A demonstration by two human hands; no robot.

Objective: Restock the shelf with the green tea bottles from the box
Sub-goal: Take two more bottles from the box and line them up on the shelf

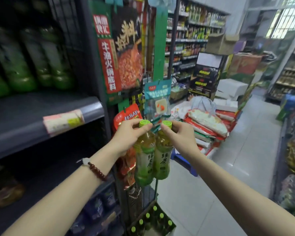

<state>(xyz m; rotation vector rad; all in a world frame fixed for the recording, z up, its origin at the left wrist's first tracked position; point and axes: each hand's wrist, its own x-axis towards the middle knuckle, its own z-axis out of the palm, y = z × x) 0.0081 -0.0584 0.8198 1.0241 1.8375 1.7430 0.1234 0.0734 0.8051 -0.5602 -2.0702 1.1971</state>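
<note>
**Two bottles up, shelf off to one side**

Two green tea bottles hang upright, side by side and touching. The left hand pinches the cap of the left bottle with closed fingers; the right hand pinches the cap of the right bottle the same way. Each bottle's long side points straight down. The shelf lies to the left of the bottles — the left hand is nearer to it, so it likely goes first. More green bottles stand at the back of the shelf. The box sits on the floor, right below the bottles — still holding more.
</note>
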